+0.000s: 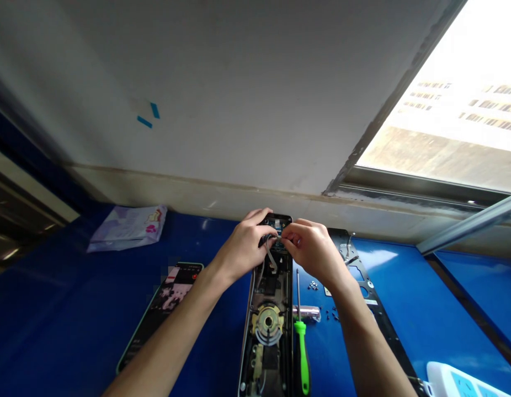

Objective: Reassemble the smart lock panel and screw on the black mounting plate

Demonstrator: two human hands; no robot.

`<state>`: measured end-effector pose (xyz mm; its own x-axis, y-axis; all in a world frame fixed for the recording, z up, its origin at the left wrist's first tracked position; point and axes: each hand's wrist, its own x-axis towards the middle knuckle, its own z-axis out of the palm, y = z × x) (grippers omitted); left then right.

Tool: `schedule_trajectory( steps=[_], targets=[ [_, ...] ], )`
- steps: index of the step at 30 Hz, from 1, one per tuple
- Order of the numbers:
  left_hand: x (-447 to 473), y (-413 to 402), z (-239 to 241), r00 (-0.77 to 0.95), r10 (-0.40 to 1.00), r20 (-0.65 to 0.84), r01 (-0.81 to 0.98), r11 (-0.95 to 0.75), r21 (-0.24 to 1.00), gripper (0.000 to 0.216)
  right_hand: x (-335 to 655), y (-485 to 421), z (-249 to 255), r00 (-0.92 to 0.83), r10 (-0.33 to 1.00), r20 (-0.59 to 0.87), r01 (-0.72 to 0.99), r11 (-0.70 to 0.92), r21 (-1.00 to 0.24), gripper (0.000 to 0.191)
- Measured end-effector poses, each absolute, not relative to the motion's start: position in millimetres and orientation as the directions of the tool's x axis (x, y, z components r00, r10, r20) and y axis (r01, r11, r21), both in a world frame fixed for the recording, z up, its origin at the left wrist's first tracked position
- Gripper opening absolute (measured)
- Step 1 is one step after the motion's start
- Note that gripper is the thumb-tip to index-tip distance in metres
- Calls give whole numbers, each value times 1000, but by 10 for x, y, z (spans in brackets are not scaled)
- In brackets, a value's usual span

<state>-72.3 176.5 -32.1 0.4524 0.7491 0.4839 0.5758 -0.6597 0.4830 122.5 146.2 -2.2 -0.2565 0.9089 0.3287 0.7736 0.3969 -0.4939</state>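
Note:
A long opened door-lock body [267, 325] lies lengthwise on the blue table [73, 309], its inner parts showing, with a round metal piece at its middle. Both hands meet over its far end. My left hand [244, 245] has its fingers curled and pinches a thin grey ribbon cable [271, 258] that hangs from the lock's top. My right hand [311, 248] is closed in a pinch on the same spot. What exactly sits between the fingertips is too small to see.
A green-handled screwdriver [302, 353] lies right of the lock, beside a small metal cylinder [307, 313] and several loose screws [313, 285]. A dark cover plate [369, 292] lies further right. A phone [164, 303] rests at left, a plastic packet [129, 227] behind, a white power strip [458, 383] at bottom right.

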Motion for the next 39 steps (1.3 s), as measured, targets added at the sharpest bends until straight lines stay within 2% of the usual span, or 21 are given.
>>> schedule_trajectory(
  steps=[11, 16, 20, 24, 28, 33, 39],
  targets=[
    [-716, 1769, -325, 431, 760, 487, 561, -648, 515, 22, 1214, 1482, -13, -260, 911, 321, 750, 400, -527, 19],
    [-776, 1748, -263, 407, 804, 433, 532, -595, 603, 29, 1229, 1334, 79, -260, 914, 313, 715, 400, -573, 12],
    [-739, 1596, -194, 281, 866, 415, 562, -498, 660, 32, 1169, 1128, 169, -305, 913, 271, 614, 406, -677, 12],
    [-632, 1363, -234, 140, 848, 512, 575, -491, 655, 34, 1148, 1086, 165, -282, 939, 198, 472, 316, -823, 10],
    [-644, 1152, -384, 35, 826, 562, 546, -487, 682, 29, 1209, 1130, 132, -271, 950, 154, 442, 266, -857, 12],
    [-740, 997, -631, 128, 885, 449, 382, -461, 801, 42, 1215, 1156, 111, -275, 952, 131, 419, 242, -875, 10],
    [-722, 969, -788, 173, 951, 257, 92, -276, 957, 46, 1165, 1194, 92, -254, 954, 161, 446, 263, -856, 7]
  ],
)
